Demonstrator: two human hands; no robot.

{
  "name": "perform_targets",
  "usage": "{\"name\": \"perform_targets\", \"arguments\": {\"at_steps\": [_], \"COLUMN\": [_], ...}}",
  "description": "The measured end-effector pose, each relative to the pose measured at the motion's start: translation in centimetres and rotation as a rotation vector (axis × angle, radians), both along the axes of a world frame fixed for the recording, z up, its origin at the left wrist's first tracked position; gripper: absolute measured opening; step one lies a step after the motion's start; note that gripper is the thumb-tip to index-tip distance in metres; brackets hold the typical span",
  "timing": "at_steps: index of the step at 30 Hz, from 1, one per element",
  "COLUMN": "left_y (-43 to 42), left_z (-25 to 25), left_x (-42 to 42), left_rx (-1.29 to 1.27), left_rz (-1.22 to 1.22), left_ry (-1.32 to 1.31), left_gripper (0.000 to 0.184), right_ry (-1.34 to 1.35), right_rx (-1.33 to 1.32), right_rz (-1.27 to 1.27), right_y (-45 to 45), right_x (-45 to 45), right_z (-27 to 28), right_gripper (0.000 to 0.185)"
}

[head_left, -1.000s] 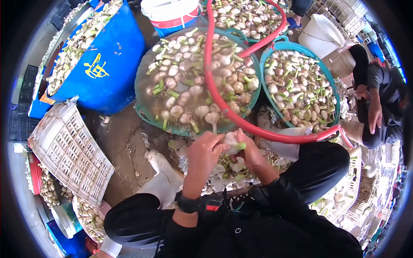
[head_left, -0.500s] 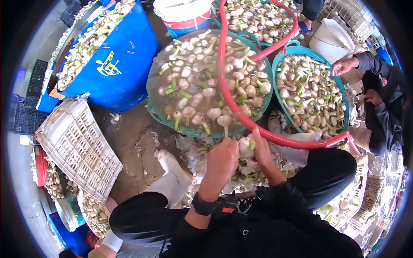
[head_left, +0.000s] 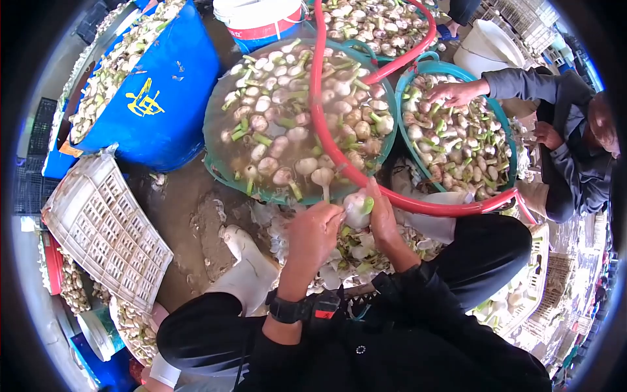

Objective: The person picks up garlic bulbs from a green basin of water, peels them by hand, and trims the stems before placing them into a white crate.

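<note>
The right fingers [head_left: 385, 219] hold a white bulb [head_left: 356, 210] with a short green stem on it. The left fingers [head_left: 317, 228] are curled in narrow at the bulb's 9 o'clock; I can't tell if they pinch anything.

The step in hand looks like close work on this one bulb. The next move seems to call for a soft but snug hold, as a wet bulb could slip.

Loose peels [head_left: 356, 251] lie under the hands at 6 o'clock. A big tub [head_left: 220, 171] of water and bulbs sits at 11 o'clock. A red hose [head_left: 418, 204] runs by at 2 o'clock. Past it, another person's hand [head_left: 454, 93] is over a smaller tub [head_left: 513, 147] of bulbs.
</note>
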State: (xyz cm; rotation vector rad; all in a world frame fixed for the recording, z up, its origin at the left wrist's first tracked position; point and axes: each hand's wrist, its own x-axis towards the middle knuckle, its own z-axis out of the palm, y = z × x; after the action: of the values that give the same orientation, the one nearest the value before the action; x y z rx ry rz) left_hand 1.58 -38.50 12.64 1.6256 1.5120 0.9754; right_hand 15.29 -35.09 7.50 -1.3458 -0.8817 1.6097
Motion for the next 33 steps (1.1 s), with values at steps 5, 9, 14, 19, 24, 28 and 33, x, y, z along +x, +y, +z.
{"name": "perform_targets", "arguments": {"at_steps": [5, 9, 14, 19, 24, 28, 33], "left_y": [0.2, 0.3, -0.2, -0.3, 0.0, -1.0, -2.8], "left_z": [0.6, -0.3, -1.1, -0.2, 0.3, 0.9, 2.8], "left_x": [0.5, -0.9, 0.1, 1.3, -1.0, -2.7, -3.6], "left_rx": [0.181, -0.251, -0.009, -0.023, -0.331, -0.299, -0.336], "left_rz": [-0.008, -0.024, 0.13, -0.011, -0.061, -0.106, -0.364], "left_ry": [0.372, -0.228, -0.136, -0.256, -0.916, -0.967, -0.769], "left_gripper": [0.004, 0.004, 0.006, 0.007, 0.007, 0.009, 0.009], "right_ry": [0.039, 0.17, 0.531, 0.401, 0.491, 0.795, 0.733], "right_rx": [-0.079, -0.319, -0.097, -0.122, -0.04, -0.316, -0.304], "right_rz": [0.139, 0.42, 0.34, 0.211, 0.189, 0.079, 0.056], "right_y": [0.5, 1.3, -0.1, 0.3, 0.7, 1.1, 1.2], "right_x": [0.6, 2.0, 1.2, 0.5, 0.4, 1.6, 0.6], "right_z": [0.0, 0.9, 3.2, 2.8, 3.3, 2.2, 1.4], "right_gripper": [0.055, 0.048, 0.047, 0.037, 0.039, 0.04, 0.044]}}
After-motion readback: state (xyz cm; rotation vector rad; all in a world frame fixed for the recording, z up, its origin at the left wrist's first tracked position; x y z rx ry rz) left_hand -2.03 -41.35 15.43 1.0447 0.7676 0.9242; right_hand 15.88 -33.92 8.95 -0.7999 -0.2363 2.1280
